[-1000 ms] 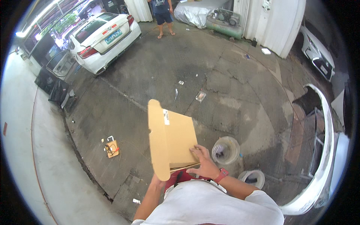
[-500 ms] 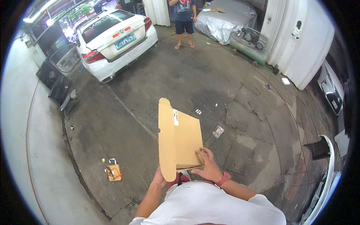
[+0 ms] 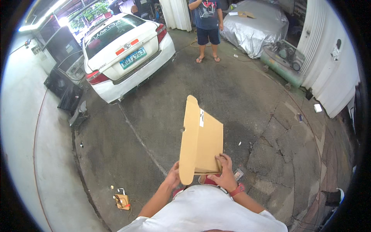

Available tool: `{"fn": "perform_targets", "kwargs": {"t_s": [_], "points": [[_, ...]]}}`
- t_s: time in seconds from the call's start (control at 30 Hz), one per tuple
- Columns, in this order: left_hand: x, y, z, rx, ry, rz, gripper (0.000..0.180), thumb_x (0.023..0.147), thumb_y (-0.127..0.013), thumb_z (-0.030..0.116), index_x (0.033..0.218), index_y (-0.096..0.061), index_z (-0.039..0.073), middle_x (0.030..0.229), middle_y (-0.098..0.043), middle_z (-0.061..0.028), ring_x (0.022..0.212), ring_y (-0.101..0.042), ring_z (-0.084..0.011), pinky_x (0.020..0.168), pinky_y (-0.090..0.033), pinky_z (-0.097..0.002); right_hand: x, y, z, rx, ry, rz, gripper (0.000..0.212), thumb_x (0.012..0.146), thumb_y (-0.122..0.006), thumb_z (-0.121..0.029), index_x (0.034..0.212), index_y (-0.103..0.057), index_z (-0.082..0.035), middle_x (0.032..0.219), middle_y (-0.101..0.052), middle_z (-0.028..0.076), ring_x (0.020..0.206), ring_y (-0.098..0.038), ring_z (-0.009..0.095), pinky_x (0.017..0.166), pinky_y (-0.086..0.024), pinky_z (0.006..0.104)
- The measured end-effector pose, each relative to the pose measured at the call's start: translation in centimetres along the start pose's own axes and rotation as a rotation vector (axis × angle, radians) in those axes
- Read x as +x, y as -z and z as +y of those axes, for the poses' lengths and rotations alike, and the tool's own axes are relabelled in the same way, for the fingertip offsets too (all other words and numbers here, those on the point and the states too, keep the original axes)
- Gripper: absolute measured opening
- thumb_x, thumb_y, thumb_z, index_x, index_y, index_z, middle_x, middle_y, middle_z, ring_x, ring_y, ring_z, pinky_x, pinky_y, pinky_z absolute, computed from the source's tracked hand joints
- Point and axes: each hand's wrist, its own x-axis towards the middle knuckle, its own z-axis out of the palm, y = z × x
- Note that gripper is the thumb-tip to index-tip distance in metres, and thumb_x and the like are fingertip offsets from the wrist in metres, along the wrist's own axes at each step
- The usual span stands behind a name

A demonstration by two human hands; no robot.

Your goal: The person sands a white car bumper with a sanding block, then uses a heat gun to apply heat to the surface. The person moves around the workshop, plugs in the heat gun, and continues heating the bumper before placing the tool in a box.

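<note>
A brown cardboard box (image 3: 208, 145) is held upright in front of my body, its long flap with rounded ends standing out on the left. A small white label sits near the top of the box. My left hand (image 3: 174, 176) grips it from the left, the fingers partly hidden behind the flap. At the lower right corner, my right hand (image 3: 225, 172) holds the box with fingers on its face and the thumb by the bottom edge. A red band is on my right wrist. What is inside the box cannot be seen.
A white car (image 3: 127, 54) stands at the far left, and a person (image 3: 208, 29) stands beyond the box. Farther right are a silver-covered car (image 3: 255, 29) and a green compressor tank (image 3: 284, 65). A small clear package (image 3: 239, 174) and a brown board with wires (image 3: 122, 202) lie on the floor.
The view has shifted, so the box and both hands appear farther right, and the car and person lower. Both hands keep their hold on the box. A clear package is now partly behind my right hand.
</note>
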Motion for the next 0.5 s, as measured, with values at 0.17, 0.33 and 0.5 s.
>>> {"fn": "perform_targets", "kwargs": {"t_s": [0.17,0.33,0.5], "points": [[12.0,-4.6,7.1,0.039,-0.028,0.001,0.053,0.104,-0.063,0.025,0.149,-0.043,0.007,0.142,-0.059,-0.0112,0.126,-0.064,-0.0257,0.103,-0.058,-0.042,17.0,5.4,3.2,0.054,0.034,-0.091,0.097,0.075,-0.093,-0.045,0.151,-0.044,-0.011,0.154,-0.032,0.026,0.143,-0.035,0.048,0.118,-0.038,0.0566],[24.9,-14.1,16.6,0.008,-0.082,-0.088,0.056,0.106,-0.061,0.033,0.152,-0.044,0.005,0.142,-0.061,-0.0129,0.127,-0.064,-0.0253,0.104,-0.058,-0.0422,33.1,9.3,7.8,0.015,0.046,-0.105,0.097,0.075,-0.092,-0.046,0.151,-0.045,-0.01,0.153,-0.033,0.026,0.143,-0.035,0.048,0.118,-0.038,0.0568],[43.2,-13.6,21.3,-0.004,-0.03,-0.134,0.055,0.103,-0.066,0.025,0.15,-0.045,0.008,0.139,-0.063,-0.0102,0.125,-0.065,-0.0246,0.103,-0.058,-0.0416,47.5,11.3,14.8,0.009,0.004,-0.046,0.099,0.078,-0.086,-0.06,0.151,-0.044,-0.009,0.153,-0.032,0.026,0.142,-0.038,0.047,0.117,-0.039,0.0558]]}}
